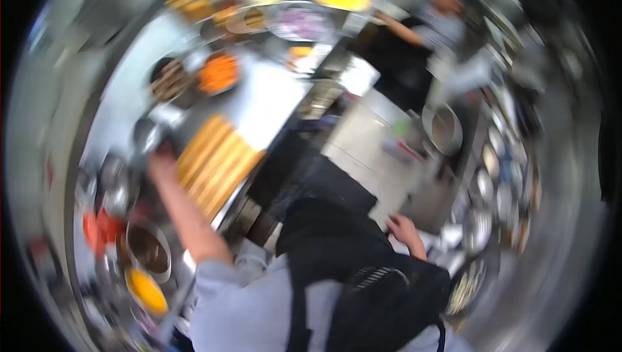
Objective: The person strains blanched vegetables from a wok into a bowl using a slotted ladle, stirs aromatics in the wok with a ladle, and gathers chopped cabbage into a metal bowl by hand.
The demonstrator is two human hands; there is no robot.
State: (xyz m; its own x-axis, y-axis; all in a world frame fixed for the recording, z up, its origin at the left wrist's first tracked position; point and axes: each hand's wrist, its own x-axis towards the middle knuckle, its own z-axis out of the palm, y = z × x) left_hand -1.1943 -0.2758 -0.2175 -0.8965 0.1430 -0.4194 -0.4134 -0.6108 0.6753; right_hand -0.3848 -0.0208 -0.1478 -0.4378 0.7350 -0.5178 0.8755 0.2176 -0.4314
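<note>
My left hand (162, 161) is stretched out over the left side of the counter, smeared by motion. It is at the near edge of a shiny metal bowl (150, 135); whether its fingers grip the bowl cannot be made out. Beside my left forearm lies a striped wooden cutting board (220, 163). My right hand (403, 229) hangs by my right side, next to my black apron (337, 229). Its fingers are loosely bent and apart, with nothing visible in them.
Beyond the board stand bowls of orange shreds (218, 72) and brown pieces (170, 81). A pot of dark liquid (149, 248) is at the near left. Another person (405, 47) stands at the far right of the counter. A large pan (443, 130) is at the right.
</note>
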